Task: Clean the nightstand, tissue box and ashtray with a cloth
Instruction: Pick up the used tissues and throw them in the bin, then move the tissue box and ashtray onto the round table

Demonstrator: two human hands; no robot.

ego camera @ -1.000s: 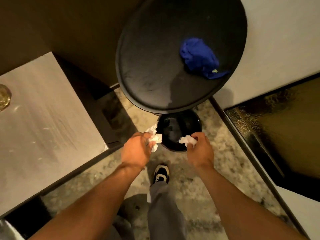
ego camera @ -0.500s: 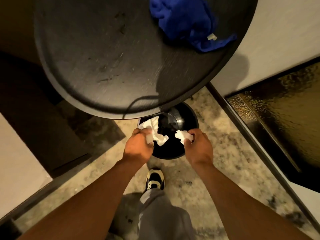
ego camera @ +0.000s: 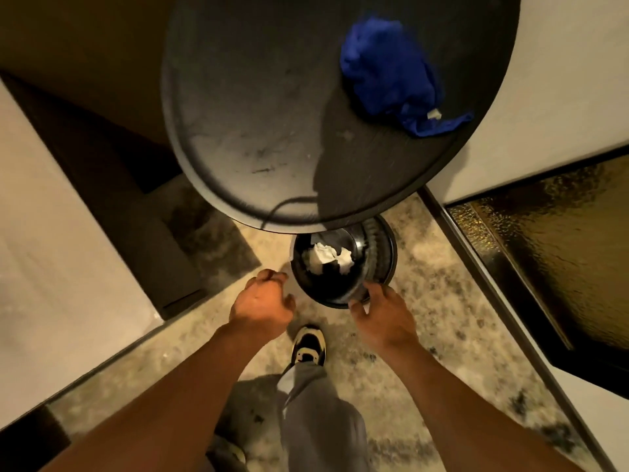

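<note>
Both hands hover empty over the floor beside a small black bin (ego camera: 343, 267). The left hand (ego camera: 262, 308) has a loose grip, fingers curled inward around nothing, just left of the bin's rim. The right hand (ego camera: 383, 315) is spread, its fingertips (ego camera: 369, 287) at the near rim; contact is unclear. Two crumpled white tissues (ego camera: 328, 257) lie inside the bin. A bunched blue cloth (ego camera: 391, 73) rests on the round dark tabletop (ego camera: 255, 114) above the bin.

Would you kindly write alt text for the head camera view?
Two empty hands, left hand and right hand, hover by a black bin holding crumpled tissues. Above, a blue cloth lies on a round black nightstand.
</note>
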